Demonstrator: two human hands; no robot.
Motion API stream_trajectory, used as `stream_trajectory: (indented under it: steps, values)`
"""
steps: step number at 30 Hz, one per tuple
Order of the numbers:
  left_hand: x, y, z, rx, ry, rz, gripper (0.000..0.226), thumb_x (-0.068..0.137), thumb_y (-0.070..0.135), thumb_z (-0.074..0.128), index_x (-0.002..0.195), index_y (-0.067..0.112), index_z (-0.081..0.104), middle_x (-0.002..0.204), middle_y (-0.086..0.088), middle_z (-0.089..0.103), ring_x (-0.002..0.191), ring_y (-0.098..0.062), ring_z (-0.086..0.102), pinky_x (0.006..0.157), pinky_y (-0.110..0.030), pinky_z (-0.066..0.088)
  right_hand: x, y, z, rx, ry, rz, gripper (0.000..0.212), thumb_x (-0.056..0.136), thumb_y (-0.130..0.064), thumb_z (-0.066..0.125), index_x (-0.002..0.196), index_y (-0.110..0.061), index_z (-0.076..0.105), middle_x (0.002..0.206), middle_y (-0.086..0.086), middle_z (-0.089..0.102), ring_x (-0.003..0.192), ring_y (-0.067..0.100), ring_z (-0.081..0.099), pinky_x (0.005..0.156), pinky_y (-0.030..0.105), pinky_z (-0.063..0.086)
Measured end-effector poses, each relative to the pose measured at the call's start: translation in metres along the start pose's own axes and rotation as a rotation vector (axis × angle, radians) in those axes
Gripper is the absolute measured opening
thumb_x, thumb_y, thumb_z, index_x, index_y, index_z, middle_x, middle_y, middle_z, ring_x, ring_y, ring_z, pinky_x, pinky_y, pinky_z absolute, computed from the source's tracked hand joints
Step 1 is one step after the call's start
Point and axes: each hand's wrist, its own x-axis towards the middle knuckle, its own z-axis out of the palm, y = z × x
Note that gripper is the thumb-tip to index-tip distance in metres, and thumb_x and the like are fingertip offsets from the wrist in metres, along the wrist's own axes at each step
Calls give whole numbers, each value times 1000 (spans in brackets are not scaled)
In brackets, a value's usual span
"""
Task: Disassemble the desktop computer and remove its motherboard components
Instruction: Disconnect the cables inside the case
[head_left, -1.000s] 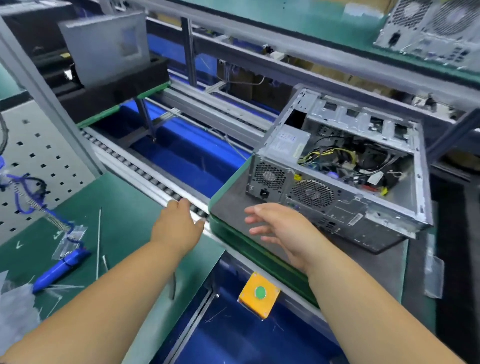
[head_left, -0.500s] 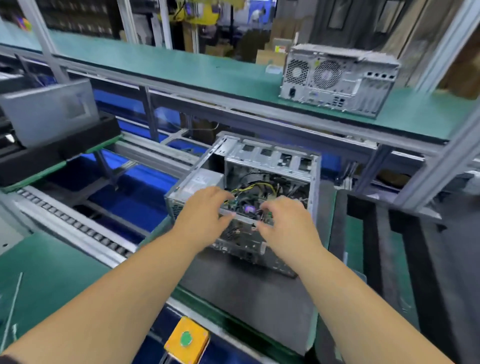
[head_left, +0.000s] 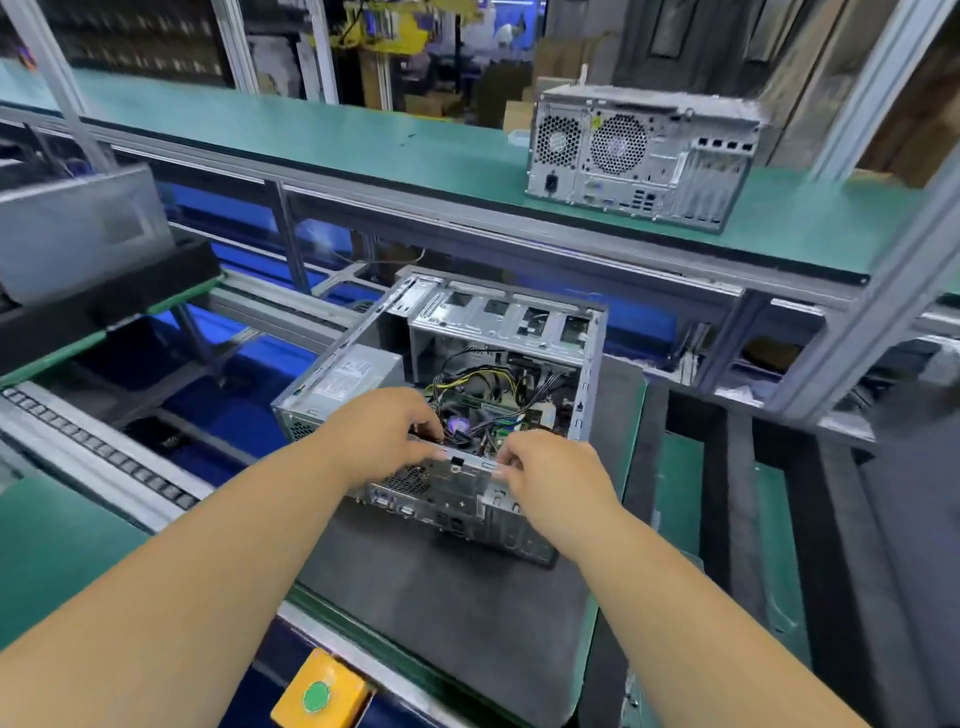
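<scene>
At centre frame, the open desktop computer case lies on its side on a dark mat, open side up so its cables and motherboard are reachable. Both hands grasp its near top edge: the left hand curls fingers over the rim, the right hand pinches it, probably to steady or turn the case. Half a second ago both sat almost the same, hardly shifted. A closed tower stands upper right.

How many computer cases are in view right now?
2: the open case on the dark mat under both hands, and a closed case on the green shelf behind. Others may be out of view.
</scene>
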Motion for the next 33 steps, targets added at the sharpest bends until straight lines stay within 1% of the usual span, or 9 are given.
stream_trajectory:
  steps: [4,7,11,14,16,22,26,30,33]
  values:
    - [10,18,8,-36,-26,38,21,78,50,72,92,34,68,91,17,55,87,-3,54,80,-25,47,-2,24,-13,39,-44,70,7,91,-39,59,87,-35,59,88,-14,60,78,11,53,86,31,43]
    - [19,33,16,-60,-25,83,22,76,53,72,88,35,67,88,19,54,85,-2,54,78,-24,47,-1,42,-27,65,-130,146,6,88,-39,64,84,-36,60,84,-16,61,79,10,56,76,26,41]
    - [37,36,12,-72,-123,138,27,70,58,74,76,33,65,80,18,60,75,1,57,71,-26,52,8,51,-41,109,-239,215,8,84,-42,66,80,-35,64,79,-17,64,76,5,61,69,25,50]
    - [55,30,6,-65,-165,184,34,75,65,63,71,31,64,77,15,63,74,-1,58,70,-30,52,17,47,-43,121,-218,282,23,84,-54,58,79,-33,65,75,-13,65,71,5,61,67,28,51]
    - [69,27,2,-97,-128,209,32,81,62,57,72,33,64,79,14,62,76,-4,58,71,-31,52,26,44,-39,89,-127,341,25,86,-54,54,81,-32,64,73,-11,65,69,8,61,64,30,51]
    - [125,19,-6,-252,-59,225,9,86,38,66,92,31,68,90,14,62,84,-8,60,82,-33,52,64,37,-13,48,118,468,12,91,-39,54,88,-30,62,91,-8,58,79,14,57,71,34,51]
    - [166,26,-4,-233,-43,253,24,87,33,65,110,28,64,111,3,59,102,-16,58,92,-35,48,100,41,-5,40,218,569,13,91,-36,54,92,-25,62,88,-3,60,75,18,58,61,32,48]
    - [204,37,9,-239,-11,221,35,87,23,62,121,26,59,128,0,53,117,-20,52,100,-38,43,133,49,-1,-97,250,648,22,94,-35,51,85,-16,56,91,6,61,71,26,53,53,29,35]
    - [214,33,32,-227,-50,261,47,86,15,62,132,22,53,139,0,46,128,-22,43,106,-34,36,142,50,5,-199,267,712,26,96,-38,48,98,-14,59,96,6,60,79,26,60,56,29,39]
